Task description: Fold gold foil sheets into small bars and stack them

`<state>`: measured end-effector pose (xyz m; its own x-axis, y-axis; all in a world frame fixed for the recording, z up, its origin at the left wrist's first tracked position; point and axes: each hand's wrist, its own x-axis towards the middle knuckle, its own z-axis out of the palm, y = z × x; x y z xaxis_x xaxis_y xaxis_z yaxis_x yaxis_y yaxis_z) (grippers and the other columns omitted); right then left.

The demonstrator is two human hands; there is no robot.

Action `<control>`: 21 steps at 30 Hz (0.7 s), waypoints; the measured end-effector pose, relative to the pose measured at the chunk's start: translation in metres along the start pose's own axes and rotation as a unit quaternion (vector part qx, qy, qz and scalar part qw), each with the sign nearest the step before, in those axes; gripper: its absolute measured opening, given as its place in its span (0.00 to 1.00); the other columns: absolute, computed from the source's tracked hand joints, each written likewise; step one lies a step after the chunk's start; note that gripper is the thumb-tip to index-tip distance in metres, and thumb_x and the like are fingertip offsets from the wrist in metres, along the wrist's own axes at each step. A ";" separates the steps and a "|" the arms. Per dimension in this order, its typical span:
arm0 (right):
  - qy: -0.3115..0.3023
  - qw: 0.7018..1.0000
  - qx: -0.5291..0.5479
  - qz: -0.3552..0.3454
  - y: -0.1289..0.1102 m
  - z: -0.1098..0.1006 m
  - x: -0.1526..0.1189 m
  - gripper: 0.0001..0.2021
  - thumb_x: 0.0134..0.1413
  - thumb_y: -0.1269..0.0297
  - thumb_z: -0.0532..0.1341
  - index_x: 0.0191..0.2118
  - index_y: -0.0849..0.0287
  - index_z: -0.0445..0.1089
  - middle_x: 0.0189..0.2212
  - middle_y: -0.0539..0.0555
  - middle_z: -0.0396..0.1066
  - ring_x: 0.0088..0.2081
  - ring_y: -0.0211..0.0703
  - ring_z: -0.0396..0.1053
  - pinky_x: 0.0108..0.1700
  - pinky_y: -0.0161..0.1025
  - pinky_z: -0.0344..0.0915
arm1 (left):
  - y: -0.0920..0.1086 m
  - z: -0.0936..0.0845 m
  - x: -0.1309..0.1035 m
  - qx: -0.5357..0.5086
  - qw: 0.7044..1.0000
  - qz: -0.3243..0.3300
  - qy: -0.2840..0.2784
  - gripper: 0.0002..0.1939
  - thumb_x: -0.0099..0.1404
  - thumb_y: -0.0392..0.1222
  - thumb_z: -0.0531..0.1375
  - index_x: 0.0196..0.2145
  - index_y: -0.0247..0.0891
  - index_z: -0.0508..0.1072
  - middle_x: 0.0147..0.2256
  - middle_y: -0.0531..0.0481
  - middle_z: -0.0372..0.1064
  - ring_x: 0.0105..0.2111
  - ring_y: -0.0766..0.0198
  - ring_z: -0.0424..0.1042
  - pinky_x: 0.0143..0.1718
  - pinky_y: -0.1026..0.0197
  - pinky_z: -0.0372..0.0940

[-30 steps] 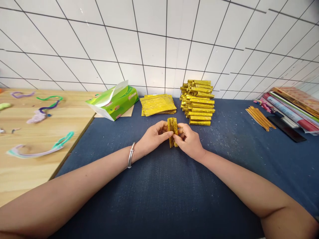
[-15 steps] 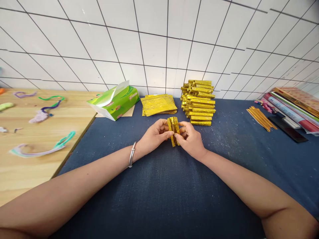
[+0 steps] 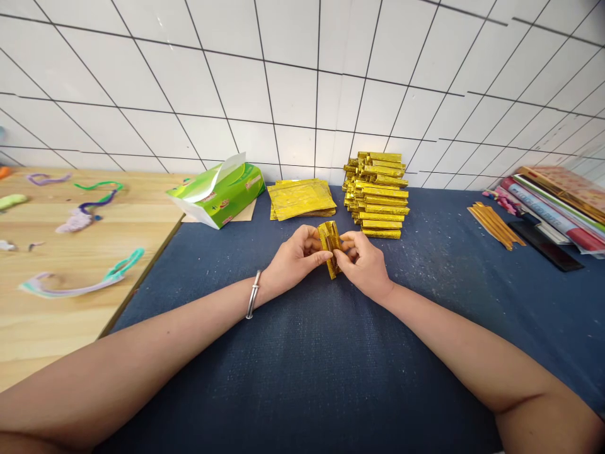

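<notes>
A small piece of gold foil paper [image 3: 329,238], its sides folded inward, is held upright between my two hands over the dark blue cloth [image 3: 321,378]. My left hand [image 3: 295,257] pinches its left side, thumb in front and fingers behind. On the right edge, my right hand [image 3: 366,265] grips it with thumb and curled fingers. Just behind the hands lies a stack of flat gold sheets [image 3: 302,198]. Many rolled or folded gold strips [image 3: 382,195] are piled to the right of that stack.
A green tissue pack [image 3: 227,192] stands at the back left, beside a wooden board [image 3: 57,321] with scattered craft pieces. To the right are flat brown-gold strips [image 3: 496,224], a black phone-like object [image 3: 546,246] and stacked books [image 3: 562,202]. A tiled wall [image 3: 293,88] rises behind.
The foil piece has tilted slightly and looks narrower, its sides closer together. My right thumb has shifted a little to the right; both hands still hold the piece.
</notes>
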<state>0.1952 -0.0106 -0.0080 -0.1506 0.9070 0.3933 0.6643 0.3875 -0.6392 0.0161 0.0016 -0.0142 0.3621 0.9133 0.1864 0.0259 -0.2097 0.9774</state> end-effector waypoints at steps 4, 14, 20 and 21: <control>-0.002 1.000 0.003 -0.012 -0.001 -0.001 -0.002 0.13 0.51 0.64 0.59 0.45 0.54 0.63 0.34 0.50 0.71 0.26 0.35 0.68 0.32 0.34 0.66 | 0.003 0.001 -0.002 0.046 0.998 0.030 0.026 0.16 0.59 0.43 0.61 0.44 0.38 0.62 0.38 0.50 0.68 0.37 0.66 0.70 0.42 0.60 0.66; -0.009 0.999 -0.001 -0.031 -0.004 -0.002 -0.003 0.13 0.52 0.64 0.58 0.45 0.54 0.63 0.33 0.49 0.71 0.26 0.34 0.67 0.32 0.33 0.65 | 0.005 0.002 -0.003 0.103 0.991 0.054 0.065 0.27 0.60 0.40 0.60 0.56 0.40 0.56 0.37 0.50 0.69 0.35 0.67 0.70 0.38 0.62 0.66; -0.013 0.999 0.000 -0.037 -0.003 -0.002 -0.003 0.13 0.53 0.63 0.58 0.45 0.54 0.63 0.33 0.50 0.71 0.26 0.34 0.67 0.32 0.33 0.65 | 0.012 0.003 -0.005 0.134 0.987 0.070 0.057 0.27 0.61 0.40 0.59 0.57 0.43 0.57 0.36 0.51 0.68 0.33 0.68 0.69 0.33 0.66 0.64; -0.011 0.999 0.000 -0.036 -0.003 -0.002 -0.003 0.13 0.53 0.63 0.58 0.45 0.54 0.63 0.33 0.50 0.71 0.26 0.34 0.67 0.32 0.33 0.65 | 0.012 0.003 -0.006 0.138 0.986 0.071 0.055 0.27 0.61 0.40 0.59 0.57 0.43 0.57 0.36 0.52 0.68 0.33 0.69 0.69 0.33 0.66 0.64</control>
<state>0.1957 -0.0152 -0.0062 -0.2140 0.8798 0.4245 0.6505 0.4525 -0.6100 0.0170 -0.0071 -0.0034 0.2769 0.8973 0.3437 0.2402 -0.4109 0.8794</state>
